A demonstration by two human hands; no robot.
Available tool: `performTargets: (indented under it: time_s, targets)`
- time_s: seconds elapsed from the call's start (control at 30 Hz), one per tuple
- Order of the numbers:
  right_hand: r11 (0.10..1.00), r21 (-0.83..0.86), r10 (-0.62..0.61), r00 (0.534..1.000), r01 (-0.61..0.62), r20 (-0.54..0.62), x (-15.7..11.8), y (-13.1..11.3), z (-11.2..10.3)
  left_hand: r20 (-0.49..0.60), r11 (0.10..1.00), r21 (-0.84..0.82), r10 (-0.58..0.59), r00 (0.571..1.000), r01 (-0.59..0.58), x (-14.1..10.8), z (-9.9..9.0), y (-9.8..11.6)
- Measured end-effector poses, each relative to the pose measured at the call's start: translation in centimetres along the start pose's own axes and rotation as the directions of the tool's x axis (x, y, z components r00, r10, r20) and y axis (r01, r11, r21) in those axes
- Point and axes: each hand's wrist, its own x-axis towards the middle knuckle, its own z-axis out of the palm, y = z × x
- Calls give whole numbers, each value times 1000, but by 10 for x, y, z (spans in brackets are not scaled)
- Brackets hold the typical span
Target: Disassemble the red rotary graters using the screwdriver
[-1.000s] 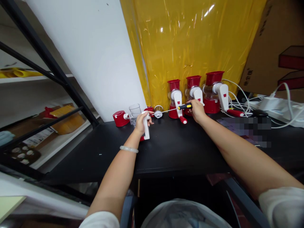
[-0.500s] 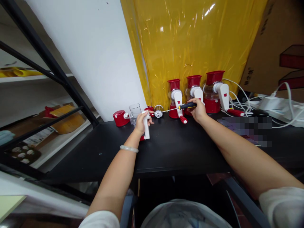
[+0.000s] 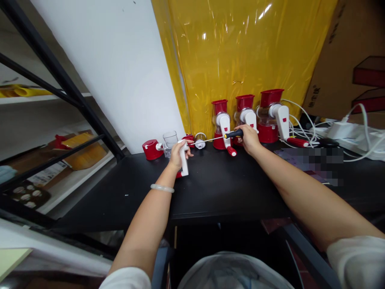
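Note:
My left hand grips a white crank handle with a red knob at its lower end, above the black table. My right hand is closed on a screwdriver with a black and yellow grip. Its long thin shaft points left, and the tip reaches the top of the white crank by my left fingers. Just behind my left hand are a clear plastic housing and a red base. A round metal drum stands between my hands.
Three red and white crank graters line the back of the black table. White cables and a power strip lie at right. A black-framed shelf stands left; a lined bin is below.
The screwdriver and my right hand have shifted very slightly left. My left hand still holds the crank, its fingers a little changed in pose.

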Motion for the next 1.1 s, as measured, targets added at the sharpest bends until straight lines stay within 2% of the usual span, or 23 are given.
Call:
performTargets:
  time_s: [0.33, 0.57, 0.73, 0.83, 1.1]
  targets:
    - [976, 193, 94, 995, -98, 31, -2, -4, 1, 6, 1000, 1, 1, 1000, -1, 1, -1, -2]
    - [992, 83, 89, 995, -93, 47, 0, -2, -1, -12, 1000, -7, -5, 1000, 4, 1, -1, 0]
    - [999, -27, 34, 996, -32, 81, -3, -2, -2, -20, 1000, 9, -14, 1000, 15, 0, 0, 2]
    - [1000, -19, 19, 996, -18, 83, -5, -1, -1, -18, 1000, 1, -21, 1000, 21, 0, 0, 2]
    - [993, 71, 96, 995, -98, 32, -1, 0, 2, -5, 1000, -2, -4, 1000, 4, 0, 0, 1]
